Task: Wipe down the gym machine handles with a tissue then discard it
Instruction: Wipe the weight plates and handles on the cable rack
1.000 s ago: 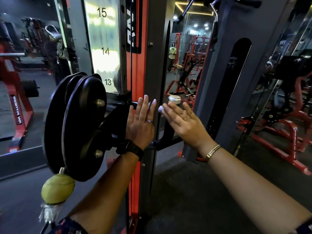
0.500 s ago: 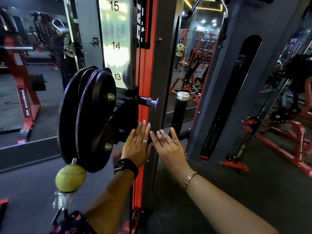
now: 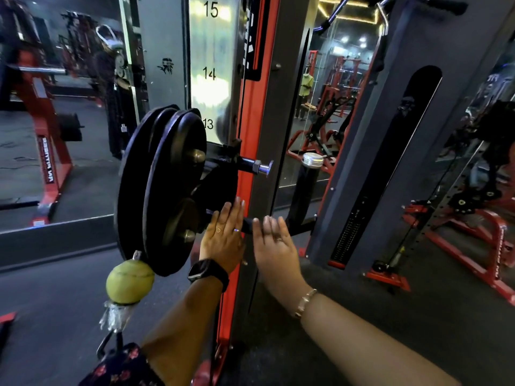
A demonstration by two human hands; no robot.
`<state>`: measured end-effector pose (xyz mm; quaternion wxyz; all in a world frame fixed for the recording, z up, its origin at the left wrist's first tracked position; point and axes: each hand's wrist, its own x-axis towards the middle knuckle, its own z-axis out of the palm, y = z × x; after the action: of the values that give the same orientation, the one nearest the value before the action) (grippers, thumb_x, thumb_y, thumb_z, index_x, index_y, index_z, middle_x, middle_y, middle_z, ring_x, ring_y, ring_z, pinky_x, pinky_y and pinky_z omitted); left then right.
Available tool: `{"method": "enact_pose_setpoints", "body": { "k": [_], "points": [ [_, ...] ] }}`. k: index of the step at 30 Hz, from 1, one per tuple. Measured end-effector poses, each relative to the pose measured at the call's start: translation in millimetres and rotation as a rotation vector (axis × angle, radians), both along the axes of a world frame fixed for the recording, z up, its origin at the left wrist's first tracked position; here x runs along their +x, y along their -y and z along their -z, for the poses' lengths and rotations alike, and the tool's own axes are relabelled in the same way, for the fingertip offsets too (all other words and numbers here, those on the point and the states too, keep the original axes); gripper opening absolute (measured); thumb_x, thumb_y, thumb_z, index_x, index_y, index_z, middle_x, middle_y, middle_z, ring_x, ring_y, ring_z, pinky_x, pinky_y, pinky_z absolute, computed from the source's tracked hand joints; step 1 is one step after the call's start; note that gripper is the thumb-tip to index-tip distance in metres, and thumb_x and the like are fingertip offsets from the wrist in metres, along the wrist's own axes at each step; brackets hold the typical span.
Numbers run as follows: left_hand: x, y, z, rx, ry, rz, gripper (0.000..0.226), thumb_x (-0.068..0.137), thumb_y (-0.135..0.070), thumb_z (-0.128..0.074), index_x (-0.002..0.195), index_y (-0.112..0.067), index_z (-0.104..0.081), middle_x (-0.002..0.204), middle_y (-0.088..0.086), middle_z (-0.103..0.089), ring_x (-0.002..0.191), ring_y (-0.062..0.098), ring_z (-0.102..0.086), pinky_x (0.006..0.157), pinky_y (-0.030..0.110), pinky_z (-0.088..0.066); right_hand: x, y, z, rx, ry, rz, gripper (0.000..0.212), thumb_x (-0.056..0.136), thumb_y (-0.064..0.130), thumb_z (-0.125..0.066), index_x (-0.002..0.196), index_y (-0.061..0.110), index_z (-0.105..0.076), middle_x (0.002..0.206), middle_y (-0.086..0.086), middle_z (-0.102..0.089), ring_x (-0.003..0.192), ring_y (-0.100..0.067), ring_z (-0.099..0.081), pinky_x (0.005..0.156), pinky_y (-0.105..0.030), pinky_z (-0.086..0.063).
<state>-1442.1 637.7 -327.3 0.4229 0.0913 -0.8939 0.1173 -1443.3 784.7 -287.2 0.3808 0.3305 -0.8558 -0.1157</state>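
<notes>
My left hand (image 3: 223, 238), with a black watch and rings, is held flat with straight fingers in front of the red and grey upright (image 3: 253, 112) of the gym machine. My right hand (image 3: 274, 242), with a ring and a gold bracelet, is stretched out beside it, fingers straight. Both hands hold nothing. Between their fingertips a short black bar (image 3: 248, 224) shows. A black upright handle with a silver cap (image 3: 308, 179) stands just beyond my right hand. A chrome pin knob (image 3: 263, 168) sticks out above my left hand. No tissue is in view.
Black weight plates (image 3: 164, 188) hang on the machine to the left, with a yellow-green ball (image 3: 130, 282) dangling below them. A dark grey column (image 3: 418, 121) stands to the right. Red machine frames (image 3: 473, 246) sit on the dark floor at the right and left.
Both hands have come down from the level of the pin knob to the lower bar. The view has shifted so that the knob and capped handle now show above them.
</notes>
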Motion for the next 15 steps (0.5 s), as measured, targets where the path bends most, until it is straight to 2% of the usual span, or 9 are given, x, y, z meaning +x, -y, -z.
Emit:
{"method": "enact_pose_setpoints", "body": {
  "k": [3,5,9,11,13,15],
  "points": [
    [0,1,2,-0.02,-0.011,-0.017,0.083,0.09,-0.036,-0.032,0.151,-0.004,0.014,0.159,0.013,0.022,0.147,0.025,0.019,0.119,0.039,0.014,-1,27,-10,-0.048,0.153,0.034,0.057,0.089,0.029,-0.038,0.132,-0.007,-0.049,0.125,-0.023,-0.06,0.119,-0.032,-0.057,0.115,-0.046,-0.015],
    [1,0,2,-0.031,-0.005,-0.038,0.079,0.09,-0.036,-0.026,0.151,-0.003,0.014,0.159,0.014,0.021,0.147,0.025,0.019,0.119,0.039,0.014,-8,27,-10,-0.044,0.162,0.011,0.058,0.091,0.027,-0.027,0.133,-0.006,-0.049,0.129,-0.023,-0.057,0.122,-0.033,-0.054,0.116,-0.047,-0.012],
    [1,-2,-1,-0.061,0.041,-0.082,0.086,0.088,-0.032,-0.033,0.149,-0.002,0.02,0.156,0.016,0.027,0.145,0.027,0.025,0.118,0.041,0.017,-24,-14,3,0.14,-0.054,-0.157,0.05,0.098,0.008,-0.017,0.142,-0.003,-0.035,0.149,-0.024,-0.034,0.139,-0.034,-0.034,0.117,-0.047,-0.018],
    [1,-4,-3,-0.038,0.041,-0.093,0.09,0.085,-0.029,-0.036,0.148,-0.002,0.022,0.156,0.015,0.028,0.145,0.027,0.026,0.118,0.041,0.018,-31,-41,-1,0.221,-0.154,-0.193,0.052,0.1,0.003,-0.005,0.146,-0.002,-0.028,0.154,-0.021,-0.024,0.144,-0.031,-0.022,0.118,-0.047,-0.012],
    [1,-3,-2,-0.019,0.042,-0.079,0.096,0.082,-0.027,-0.044,0.149,-0.003,0.021,0.157,0.014,0.028,0.146,0.026,0.024,0.118,0.04,0.017,-35,-60,-10,0.278,-0.206,-0.212,0.053,0.1,0.001,-0.002,0.147,-0.002,-0.027,0.155,-0.02,-0.024,0.145,-0.03,-0.021,0.117,-0.048,-0.011],
    [1,-2,-2,-0.014,0.054,-0.072,0.099,0.083,-0.027,-0.049,0.149,-0.004,0.021,0.157,0.014,0.028,0.146,0.025,0.024,0.118,0.04,0.017,-34,-62,-13,0.253,-0.209,-0.249,0.051,0.1,-0.002,-0.006,0.144,-0.004,-0.031,0.152,-0.021,-0.028,0.142,-0.031,-0.027,0.116,-0.049,-0.013]
  ]
}}
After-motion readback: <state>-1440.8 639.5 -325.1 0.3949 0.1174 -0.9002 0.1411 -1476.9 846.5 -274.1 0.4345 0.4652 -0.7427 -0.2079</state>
